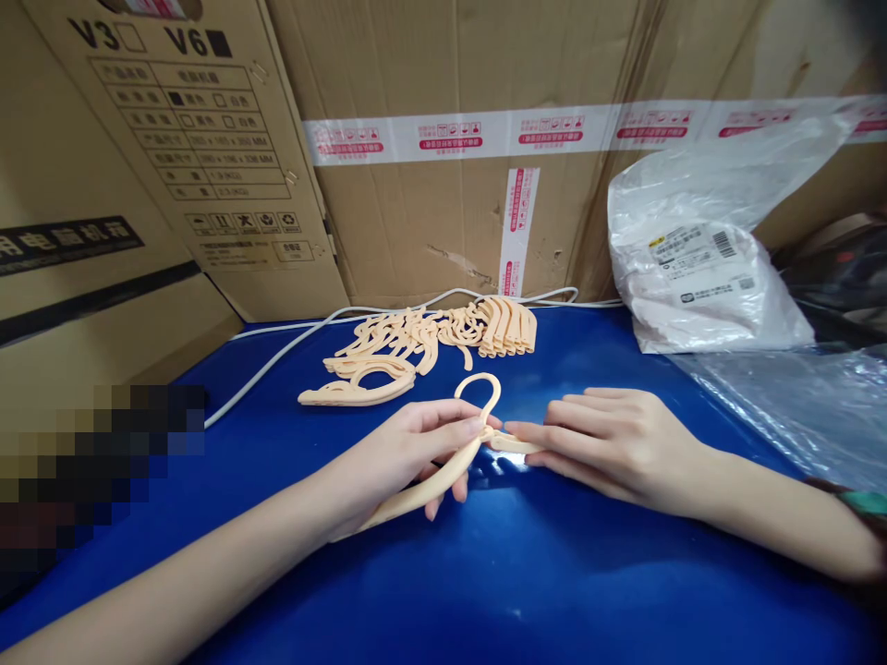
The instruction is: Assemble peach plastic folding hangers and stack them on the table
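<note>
Peach folding hanger (pixel 450 468) sits just in front of hanger pile (pixel 422 344), hook toward the pile. Left hand (pixel 406 454) grips one arm, whose long axis runs back-left. Right hand (pixel 613 441) pinches the other arm's stub.

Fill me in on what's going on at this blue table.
A person is working with bare hands on a peach plastic hanger with a hook on top. The left hand grips one arm of it, and the right hand pinches the other arm just above the blue table. Behind the hands lies a pile of similar hangers. A white cable runs past the pile, a labelled plastic bag sits to the right, and cardboard boxes stand at the back.
</note>
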A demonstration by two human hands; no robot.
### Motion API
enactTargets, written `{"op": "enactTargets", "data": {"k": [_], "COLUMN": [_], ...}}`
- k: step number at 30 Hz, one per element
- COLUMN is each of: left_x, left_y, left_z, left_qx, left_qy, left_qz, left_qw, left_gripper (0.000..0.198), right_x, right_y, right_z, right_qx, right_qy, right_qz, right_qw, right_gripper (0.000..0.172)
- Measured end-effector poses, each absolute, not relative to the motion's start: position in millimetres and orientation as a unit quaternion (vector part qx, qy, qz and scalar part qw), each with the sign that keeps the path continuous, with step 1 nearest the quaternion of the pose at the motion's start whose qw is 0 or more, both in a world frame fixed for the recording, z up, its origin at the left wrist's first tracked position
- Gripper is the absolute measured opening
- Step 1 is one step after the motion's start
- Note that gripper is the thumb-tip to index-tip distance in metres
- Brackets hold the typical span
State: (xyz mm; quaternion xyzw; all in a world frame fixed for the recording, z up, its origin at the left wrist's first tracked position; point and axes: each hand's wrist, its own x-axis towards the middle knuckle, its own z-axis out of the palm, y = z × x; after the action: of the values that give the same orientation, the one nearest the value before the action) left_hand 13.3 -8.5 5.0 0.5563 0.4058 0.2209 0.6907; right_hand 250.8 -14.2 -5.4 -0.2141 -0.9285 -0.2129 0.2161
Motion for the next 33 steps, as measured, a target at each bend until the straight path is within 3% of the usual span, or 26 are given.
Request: {"op": "enactTargets", "data": {"k": [10,33], "left_x": [13.3,16.9], "left_y": [-7.6,-8.6], "left_z": [5.5,4.7], "left_qx": [0.548,0.541], "left_qy": [0.402,0.413], "left_qz": [0.222,0.237], "left_qw": [0.7,0.693], "left_gripper": [0.024,0.019], "right_x": [250.0,249.0], "right_y": [-15.3,-16.2], "right_z": [-6.1,-7.4], "right_qx": [-0.203,-0.222], "right_qy": [-0.922,-0.941], "right_qz": [-0.239,-0.149], "right_qw": [0.227,0.206], "right_gripper": [0.026,0.033]}}
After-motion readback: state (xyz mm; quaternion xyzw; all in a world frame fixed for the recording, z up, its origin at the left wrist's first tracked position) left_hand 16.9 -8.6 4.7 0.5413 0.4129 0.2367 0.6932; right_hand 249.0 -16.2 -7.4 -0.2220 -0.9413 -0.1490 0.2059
